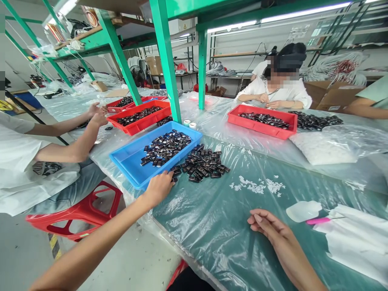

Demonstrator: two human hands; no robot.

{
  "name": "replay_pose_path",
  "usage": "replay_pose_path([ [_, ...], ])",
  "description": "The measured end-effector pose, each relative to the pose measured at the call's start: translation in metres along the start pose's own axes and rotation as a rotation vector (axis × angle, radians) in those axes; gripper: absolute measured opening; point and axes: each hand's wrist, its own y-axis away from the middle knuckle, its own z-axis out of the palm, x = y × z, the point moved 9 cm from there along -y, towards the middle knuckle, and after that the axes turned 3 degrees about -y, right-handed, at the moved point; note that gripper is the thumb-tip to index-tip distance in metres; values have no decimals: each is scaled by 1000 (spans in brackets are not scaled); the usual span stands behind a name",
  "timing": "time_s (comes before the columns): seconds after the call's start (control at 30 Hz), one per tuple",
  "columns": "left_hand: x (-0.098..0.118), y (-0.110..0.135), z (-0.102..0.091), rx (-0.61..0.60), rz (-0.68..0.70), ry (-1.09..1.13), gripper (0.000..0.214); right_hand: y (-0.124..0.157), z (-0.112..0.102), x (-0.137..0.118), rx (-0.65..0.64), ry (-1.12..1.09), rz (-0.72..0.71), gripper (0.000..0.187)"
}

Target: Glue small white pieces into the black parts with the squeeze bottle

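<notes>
Workshop bench line, green steel frame (165, 60) overhead, long table (218, 234) covered in clear plastic sheet over green.

Own left hand (159, 188) is at the near corner of the blue tray (127, 161), fingers laid over the rim, just beside the edge of the loose pile. Cannot tell if they pinch the rim or a part; the fingertips are hidden. Own right hand (268, 226) rests on the bare table well apart from the tray, fingers lightly together and relaxed, holding nothing.

The small dark parts are split in two lots. One lot (165, 147) lies inside the blue tray, bunched at its far end, with the near half of the tray floor bare. The other lot, the loose pile (201, 163), sits on the table touching the tray's right side.

Progress, as a judgement: roughly mid-way. The two lots look about equal, and the tray has plenty of room.

- White scraps (257, 186) scattered on the table right of the pile.
- Small white bottle (303, 211) and pink tool (318, 220) near the right hand, untouched, next to white sheets (357, 238).
- Bag of white pieces (324, 147) further back.

Others: a co-worker's arm (75, 147) at left reaches toward red trays (139, 117) of the same dark parts, with a red stool (79, 210) beneath. A person opposite works at another red tray (262, 121), with more dark parts (315, 120) heaped beside it.
</notes>
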Motion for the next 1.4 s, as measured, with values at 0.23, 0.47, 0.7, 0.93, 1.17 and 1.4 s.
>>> replay_pose_path([
  [0.23,33,-19,5,122,103,131,31,-1,5,-5,-26,54,-40,30],
  [0.47,71,-39,-5,203,184,301,20,1,10,-12,-41,91,-85,30],
  [0.7,88,-38,-22,222,272,493,18,2,11,-18,-17,110,-155,30],
  [0.93,166,-15,-16,-338,562,1234,32,12,-7,-31,199,245,-323,28],
  [1.17,231,7,-28,-708,676,1394,24,27,-14,-61,326,279,-605,30],
  [1.4,252,9,-21,-829,647,1506,22,33,-15,-72,348,302,-701,25],
])
